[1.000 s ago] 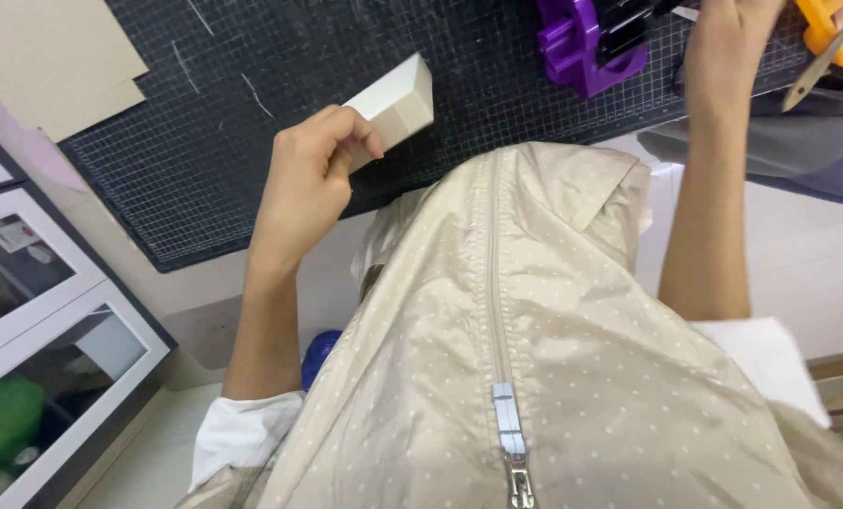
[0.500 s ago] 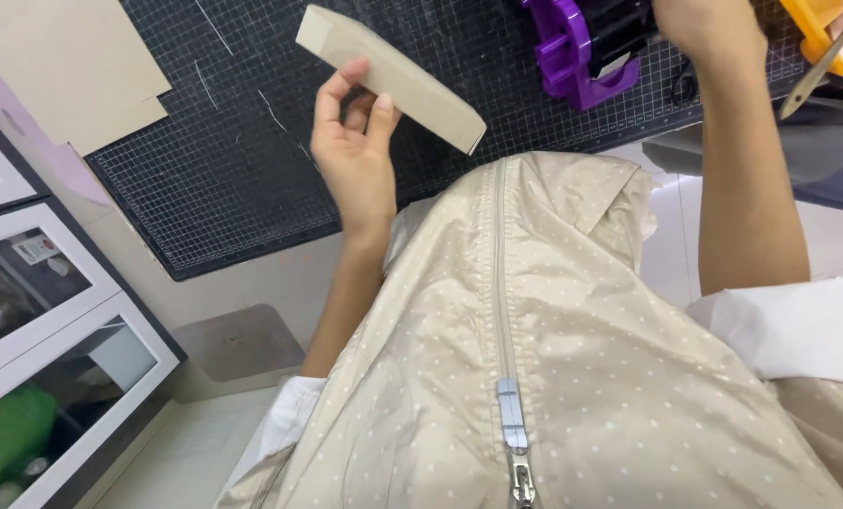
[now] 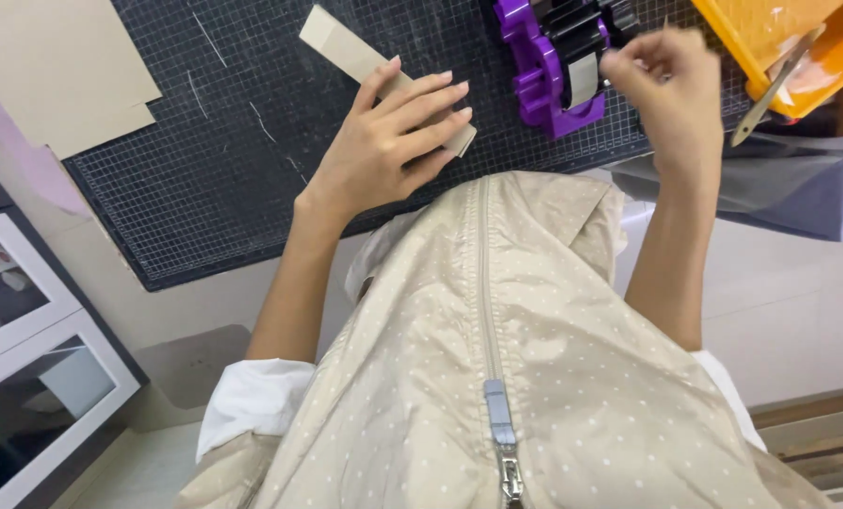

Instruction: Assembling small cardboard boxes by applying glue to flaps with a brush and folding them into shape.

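Observation:
My left hand lies flat on a folded beige cardboard strip and presses it onto the black gridded cutting mat. The strip's far end sticks out beyond my fingers toward the upper left. My right hand is raised at the right side of a purple tape dispenser. Its thumb and fingers are pinched together right at the tape roll. The tape itself is too thin to make out between the fingers.
Beige cardboard sheets lie at the mat's upper left. An orange tray with a thin metal tool stands at the upper right. Glass-fronted drawers are on the left. My dotted beige zip jacket fills the foreground.
My left hand has lowered the cardboard strip from the air onto the mat and flattened over it. My right hand came down to the tape dispenser and pinched its fingers.

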